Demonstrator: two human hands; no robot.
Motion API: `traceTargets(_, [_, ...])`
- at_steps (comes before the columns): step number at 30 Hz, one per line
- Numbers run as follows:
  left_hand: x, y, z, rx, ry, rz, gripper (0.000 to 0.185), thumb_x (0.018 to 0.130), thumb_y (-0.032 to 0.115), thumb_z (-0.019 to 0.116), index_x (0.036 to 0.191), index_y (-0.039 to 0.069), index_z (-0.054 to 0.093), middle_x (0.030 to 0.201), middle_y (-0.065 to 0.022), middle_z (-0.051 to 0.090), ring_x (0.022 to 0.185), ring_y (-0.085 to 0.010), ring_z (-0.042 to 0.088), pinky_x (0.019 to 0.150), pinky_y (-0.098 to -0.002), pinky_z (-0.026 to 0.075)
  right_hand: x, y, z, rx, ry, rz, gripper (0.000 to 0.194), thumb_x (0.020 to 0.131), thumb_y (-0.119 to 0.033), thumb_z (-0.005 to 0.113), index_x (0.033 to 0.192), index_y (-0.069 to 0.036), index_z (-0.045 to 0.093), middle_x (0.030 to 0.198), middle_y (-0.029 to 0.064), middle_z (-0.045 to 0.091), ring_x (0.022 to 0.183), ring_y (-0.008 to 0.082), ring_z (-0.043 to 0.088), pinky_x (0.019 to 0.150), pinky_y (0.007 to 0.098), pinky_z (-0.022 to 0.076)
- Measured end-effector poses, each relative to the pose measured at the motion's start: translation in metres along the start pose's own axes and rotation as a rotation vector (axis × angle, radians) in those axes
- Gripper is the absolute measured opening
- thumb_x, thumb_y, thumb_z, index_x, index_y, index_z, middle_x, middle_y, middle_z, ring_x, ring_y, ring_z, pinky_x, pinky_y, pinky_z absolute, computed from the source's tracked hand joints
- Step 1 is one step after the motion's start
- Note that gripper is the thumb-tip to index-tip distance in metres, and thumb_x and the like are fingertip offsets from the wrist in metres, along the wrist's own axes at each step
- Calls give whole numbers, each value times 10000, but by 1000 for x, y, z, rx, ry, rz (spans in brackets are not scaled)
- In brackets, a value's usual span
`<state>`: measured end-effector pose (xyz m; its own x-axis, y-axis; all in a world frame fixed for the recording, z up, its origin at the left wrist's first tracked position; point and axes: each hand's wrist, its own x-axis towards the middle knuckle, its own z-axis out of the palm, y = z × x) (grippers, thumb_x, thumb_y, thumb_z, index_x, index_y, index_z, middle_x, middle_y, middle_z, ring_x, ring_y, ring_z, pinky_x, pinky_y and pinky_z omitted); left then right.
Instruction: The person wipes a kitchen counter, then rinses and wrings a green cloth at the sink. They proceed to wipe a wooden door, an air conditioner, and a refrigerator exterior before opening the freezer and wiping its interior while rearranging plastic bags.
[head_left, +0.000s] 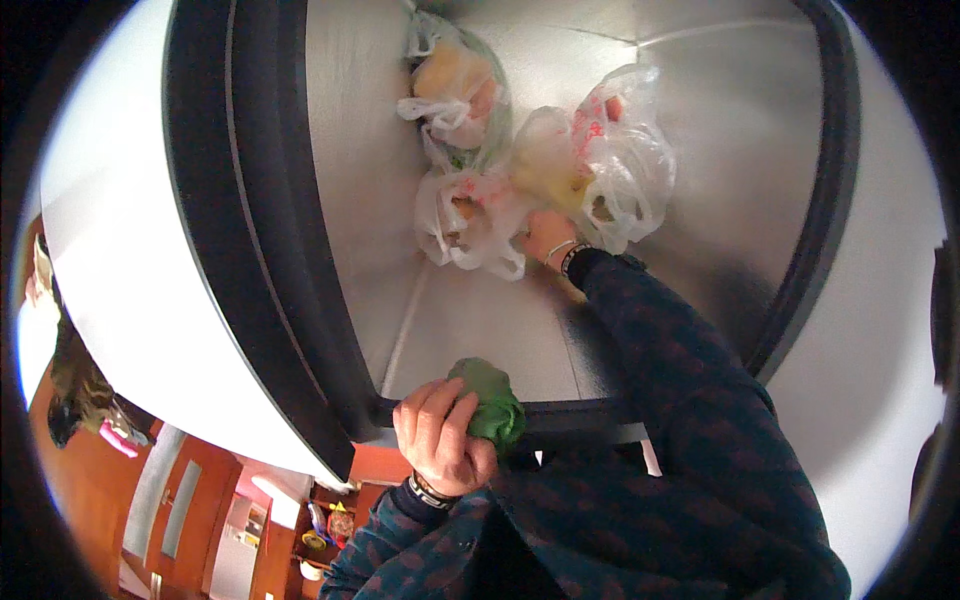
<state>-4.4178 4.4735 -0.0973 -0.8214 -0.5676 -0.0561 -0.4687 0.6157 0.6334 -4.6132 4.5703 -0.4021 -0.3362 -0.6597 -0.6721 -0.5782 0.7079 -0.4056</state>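
My left hand (444, 439) is closed around a crumpled green cloth (491, 401) at the front edge of a metal-lined chest freezer (480, 330). Deep inside, my right hand (551, 238) reaches between knotted clear plastic bags; its fingertips are partly hidden, so whether it grips one cannot be told. Left of it lies a bag with red print (472, 214). Beyond and to its right sits a larger bag (626, 169) with yellowish contents and red print. Further back on the left is a bag (457, 90) holding orange and pinkish food.
The white lid (135, 225) with its black seal (259, 225) stands along the left. A black gasket (832, 150) rims the opening at right. At lower left are a brown wooden door (176, 502) and shelves (322, 525) with small items.
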Motion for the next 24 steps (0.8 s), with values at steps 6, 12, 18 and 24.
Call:
traceTargets(6, [1, 3, 2, -21, 20, 20, 387, 616, 47, 525, 982, -17, 633, 1041, -194, 640, 909, -373, 602, 836, -460, 479, -7, -12, -61, 330, 603, 24, 190, 800, -234, 653, 824, -45, 647, 798, 191, 674, 756, 399, 656, 678, 492, 518])
traceTargets(12, [1, 1, 1, -7, 15, 15, 376, 628, 57, 527, 983, -6, 634, 1053, -174, 639, 920, -360, 599, 837, -448, 469, 23, 32, -73, 186, 479, 293, 194, 818, -206, 650, 943, -58, 655, 876, 214, 684, 851, 416, 663, 766, 511, 512])
traceTargets(18, [1, 2, 2, -21, 33, 17, 375, 626, 66, 535, 980, -8, 635, 1046, -178, 640, 915, -361, 601, 836, -448, 472, 28, 27, -40, 426, 538, 89, 674, 842, -204, 687, 1435, -53, 403, 1248, 247, 602, 1091, 358, 626, 898, 427, 509])
traceTargets(24, [1, 1, 1, -8, 34, 28, 375, 624, 67, 539, 975, -13, 641, 1040, -182, 640, 903, -363, 600, 817, -445, 469, 71, 20, -38, 711, 565, 193, 498, 841, -301, 693, 1236, -22, 572, 1095, 216, 664, 995, 325, 654, 838, 397, 515])
